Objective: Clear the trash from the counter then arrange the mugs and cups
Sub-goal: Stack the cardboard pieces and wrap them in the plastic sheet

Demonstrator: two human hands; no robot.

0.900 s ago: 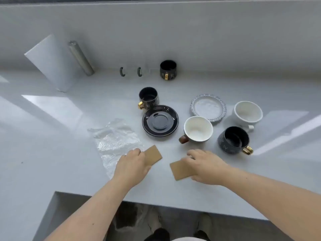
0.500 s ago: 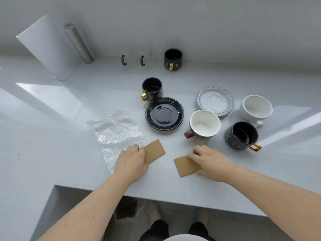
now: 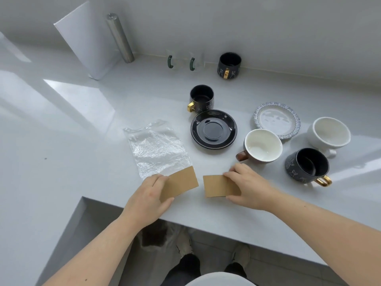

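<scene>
Two brown cardboard sleeves lie near the counter's front edge. My left hand (image 3: 148,198) pinches the left sleeve (image 3: 181,184), its far end lifted over a crumpled clear plastic bag (image 3: 156,148). My right hand (image 3: 249,187) grips the right sleeve (image 3: 218,185). Behind them stand a black saucer (image 3: 213,129), a black mug with a gold handle (image 3: 201,99), a brown-handled cup with a white inside (image 3: 261,146), a second black gold-handled mug (image 3: 308,168), a white cup (image 3: 329,133) and a patterned small plate (image 3: 277,120).
At the wall stand a third black mug (image 3: 229,66) and two clear glasses with green handles (image 3: 181,61). A paper towel roll on a steel holder (image 3: 99,41) is at the back left. The counter (image 3: 61,141) has a cut-out at the front left; my feet show below.
Both hands have taken hold of the sleeves, which lay flat under the fingers before. The left sleeve is now tilted up off the counter. The camera has moved closer.
</scene>
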